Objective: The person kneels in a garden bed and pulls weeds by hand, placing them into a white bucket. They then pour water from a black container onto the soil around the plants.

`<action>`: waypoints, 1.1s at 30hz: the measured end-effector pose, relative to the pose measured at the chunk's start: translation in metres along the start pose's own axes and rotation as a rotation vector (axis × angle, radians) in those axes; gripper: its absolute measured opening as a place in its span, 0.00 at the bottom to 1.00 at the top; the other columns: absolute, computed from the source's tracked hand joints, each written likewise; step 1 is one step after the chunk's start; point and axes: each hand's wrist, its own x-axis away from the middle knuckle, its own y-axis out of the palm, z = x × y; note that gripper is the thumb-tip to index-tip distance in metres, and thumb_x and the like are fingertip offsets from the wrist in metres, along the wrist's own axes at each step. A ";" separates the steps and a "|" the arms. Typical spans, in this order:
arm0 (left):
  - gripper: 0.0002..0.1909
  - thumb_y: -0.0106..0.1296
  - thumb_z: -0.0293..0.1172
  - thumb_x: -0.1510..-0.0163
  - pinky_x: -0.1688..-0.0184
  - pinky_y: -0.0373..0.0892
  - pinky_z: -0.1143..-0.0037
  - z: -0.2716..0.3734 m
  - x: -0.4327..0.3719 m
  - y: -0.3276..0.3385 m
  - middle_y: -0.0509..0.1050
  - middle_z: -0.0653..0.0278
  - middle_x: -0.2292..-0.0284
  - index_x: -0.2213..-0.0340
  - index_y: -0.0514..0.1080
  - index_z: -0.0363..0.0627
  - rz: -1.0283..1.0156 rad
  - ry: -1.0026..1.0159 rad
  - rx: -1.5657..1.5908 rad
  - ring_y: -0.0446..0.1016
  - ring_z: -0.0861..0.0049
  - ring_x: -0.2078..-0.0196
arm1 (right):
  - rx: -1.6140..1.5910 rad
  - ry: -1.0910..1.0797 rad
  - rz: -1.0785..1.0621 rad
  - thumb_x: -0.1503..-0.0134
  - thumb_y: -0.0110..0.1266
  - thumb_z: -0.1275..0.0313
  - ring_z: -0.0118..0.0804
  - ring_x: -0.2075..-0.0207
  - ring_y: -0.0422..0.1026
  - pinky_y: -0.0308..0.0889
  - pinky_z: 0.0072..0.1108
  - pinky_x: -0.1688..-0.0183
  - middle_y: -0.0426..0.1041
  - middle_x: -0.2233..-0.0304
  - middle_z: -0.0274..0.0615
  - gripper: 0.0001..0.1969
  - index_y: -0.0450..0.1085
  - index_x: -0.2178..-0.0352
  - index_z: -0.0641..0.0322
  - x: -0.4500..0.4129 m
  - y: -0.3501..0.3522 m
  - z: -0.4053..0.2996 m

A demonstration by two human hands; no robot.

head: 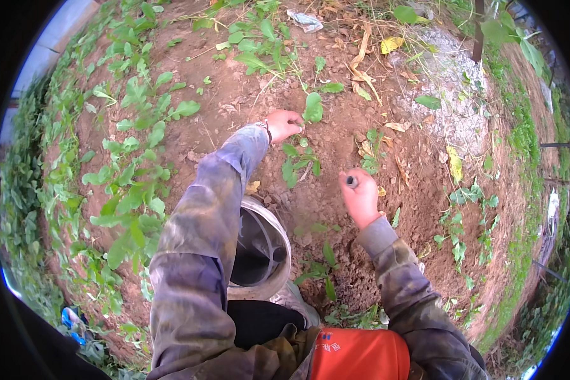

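Note:
My left hand (284, 126) is low over the brown soil, thumb and fingertips close together beside a green leaf (313, 107). Something pale shows at the fingertips, too small to make out, and whether they grip anything is unclear. A small leafy plant (294, 164) grows just below that hand. My right hand (362, 197) is closed around a round handle with a hollow end (351, 181); the tool's far end is hidden beneath the fist. Partly behind my left forearm stands a pale-rimmed bucket (286, 237), dark inside, with a round shape in it.
Leafy green plants (142, 175) run along the left. Yellow and dry leaves (361, 52) and a greyish-white patch (441, 90) lie at the upper right. A scrap of plastic (305, 21) is at the top. A thin post (478, 33) rises at the upper right.

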 end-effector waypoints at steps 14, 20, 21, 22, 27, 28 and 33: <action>0.15 0.60 0.38 0.46 0.55 0.70 0.73 0.010 -0.001 0.003 0.80 0.66 0.66 0.59 0.78 0.45 -0.012 -0.004 0.029 0.75 0.79 0.61 | -0.438 -0.055 -0.038 0.42 0.58 0.71 0.25 0.77 0.60 0.56 0.21 0.74 0.62 0.80 0.32 0.13 0.67 0.80 0.61 -0.018 0.000 -0.009; 0.20 0.58 0.40 0.45 0.54 0.70 0.72 0.030 0.009 -0.013 0.79 0.64 0.61 0.52 0.74 0.47 -0.177 0.024 -0.105 0.75 0.78 0.61 | -0.610 0.240 -0.098 0.39 0.58 0.70 0.17 0.77 0.53 0.50 0.18 0.75 0.57 0.81 0.18 0.17 0.63 0.82 0.55 -0.016 0.010 -0.005; 0.23 0.58 0.41 0.45 0.53 0.70 0.72 0.039 0.019 -0.022 0.79 0.63 0.59 0.49 0.72 0.48 -0.212 0.042 -0.089 0.75 0.78 0.60 | -0.632 0.220 -0.088 0.39 0.58 0.70 0.16 0.78 0.53 0.50 0.17 0.75 0.58 0.80 0.19 0.17 0.64 0.82 0.55 -0.013 -0.003 -0.008; 0.26 0.56 0.40 0.43 0.48 0.69 0.72 0.037 0.035 -0.034 0.76 0.62 0.54 0.44 0.68 0.47 -0.187 0.037 -0.034 0.74 0.75 0.55 | -0.635 0.206 -0.089 0.39 0.57 0.71 0.17 0.77 0.54 0.51 0.18 0.75 0.59 0.80 0.20 0.16 0.64 0.81 0.55 -0.011 -0.008 -0.010; 0.23 0.53 0.37 0.39 0.43 0.67 0.72 0.072 0.183 -0.092 0.75 0.59 0.51 0.44 0.68 0.42 0.099 0.133 0.056 0.71 0.73 0.46 | -0.477 0.259 -0.111 0.39 0.55 0.73 0.20 0.76 0.57 0.53 0.19 0.72 0.60 0.80 0.23 0.15 0.64 0.81 0.57 0.024 -0.067 -0.019; 0.23 0.52 0.36 0.39 0.43 0.67 0.72 0.077 0.222 -0.097 0.75 0.58 0.51 0.45 0.68 0.42 0.190 0.102 0.103 0.72 0.73 0.46 | -0.459 0.173 -0.127 0.39 0.55 0.74 0.21 0.76 0.57 0.53 0.19 0.73 0.60 0.80 0.24 0.15 0.63 0.81 0.59 0.033 -0.074 -0.015; 0.26 0.55 0.28 0.42 0.41 0.65 0.72 0.055 0.370 -0.060 0.72 0.57 0.47 0.43 0.65 0.39 0.544 -0.214 0.278 0.70 0.72 0.45 | -0.184 -0.221 -0.240 0.44 0.58 0.78 0.30 0.79 0.58 0.53 0.24 0.76 0.58 0.81 0.34 0.17 0.58 0.83 0.61 0.058 -0.115 -0.019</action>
